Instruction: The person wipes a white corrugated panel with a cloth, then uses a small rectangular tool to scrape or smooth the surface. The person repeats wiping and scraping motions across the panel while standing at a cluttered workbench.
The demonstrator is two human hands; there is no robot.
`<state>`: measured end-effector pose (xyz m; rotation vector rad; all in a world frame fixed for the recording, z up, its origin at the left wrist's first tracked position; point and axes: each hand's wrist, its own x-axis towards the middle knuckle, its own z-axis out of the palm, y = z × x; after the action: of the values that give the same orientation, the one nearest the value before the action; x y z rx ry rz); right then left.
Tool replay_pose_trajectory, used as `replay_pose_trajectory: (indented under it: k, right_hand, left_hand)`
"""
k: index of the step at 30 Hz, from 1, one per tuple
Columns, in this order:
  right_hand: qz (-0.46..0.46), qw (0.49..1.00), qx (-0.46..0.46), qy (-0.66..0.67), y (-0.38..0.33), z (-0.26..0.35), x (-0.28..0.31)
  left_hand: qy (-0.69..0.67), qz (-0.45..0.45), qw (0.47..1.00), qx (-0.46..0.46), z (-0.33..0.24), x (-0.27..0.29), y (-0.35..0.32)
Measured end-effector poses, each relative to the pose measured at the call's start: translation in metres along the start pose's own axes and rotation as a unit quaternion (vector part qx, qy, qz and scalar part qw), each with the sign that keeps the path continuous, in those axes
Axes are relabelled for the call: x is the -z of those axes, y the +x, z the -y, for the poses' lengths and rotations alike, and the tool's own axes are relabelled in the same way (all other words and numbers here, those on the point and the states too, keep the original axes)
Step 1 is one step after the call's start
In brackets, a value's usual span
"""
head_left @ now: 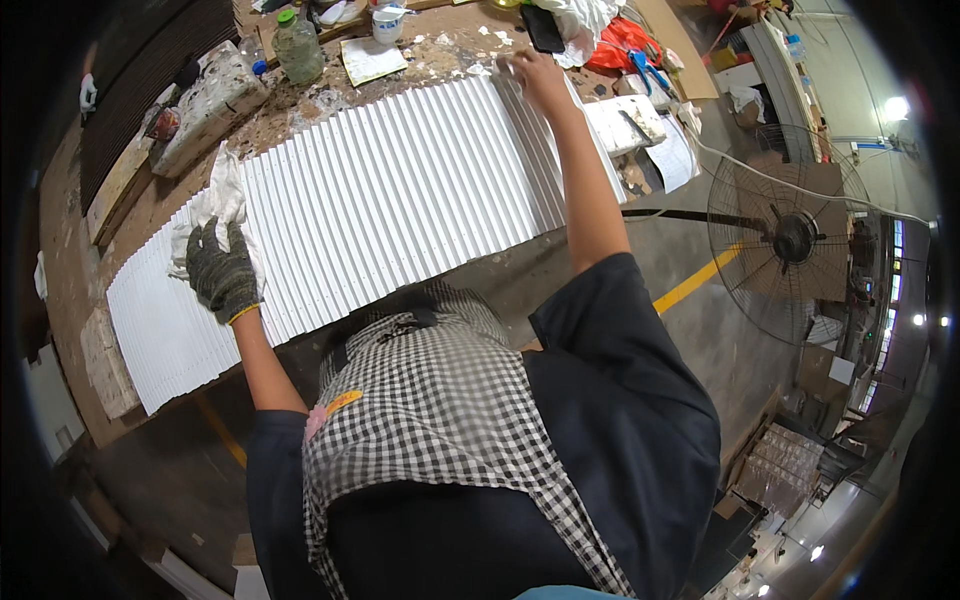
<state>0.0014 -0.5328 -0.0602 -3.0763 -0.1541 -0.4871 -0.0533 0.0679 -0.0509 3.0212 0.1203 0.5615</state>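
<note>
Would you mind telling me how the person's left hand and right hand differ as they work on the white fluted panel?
The left hand wears a dark knit glove and presses a white cloth on the panel's near end; the right hand is bare, holds no cloth, and reaches to the far end. Both rest on the white fluted panel.

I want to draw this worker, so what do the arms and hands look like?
The left hand wears a dark grey knitted work glove with a yellow cuff edge. The right hand is bare, with no glove. Both arms have short dark navy sleeves ending above the elbow, worn with a black-and-white checked apron.
</note>
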Motion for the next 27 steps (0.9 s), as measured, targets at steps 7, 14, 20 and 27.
replay_pose_trajectory:
  k: [7, 14, 20, 27]
  right_hand:
    - [0.084, 0.991, -0.062, 0.085, -0.175, 0.053, 0.118]
    - [0.091, 0.962, -0.161, 0.199, -0.246, 0.099, 0.176]
    - [0.005, 0.994, -0.051, 0.097, -0.132, 0.077, 0.074]
    - [-0.032, 0.997, -0.018, 0.069, 0.019, 0.031, -0.008]
  left_hand:
    - [-0.011, -0.01, 1.0, -0.004, 0.013, -0.006, -0.009]
    - [-0.017, -0.028, 0.999, -0.028, 0.011, -0.006, -0.007]
    - [-0.006, -0.034, 0.999, -0.004, 0.001, 0.01, -0.009]
    - [-0.009, -0.007, 1.0, -0.004, -0.004, 0.007, -0.002]
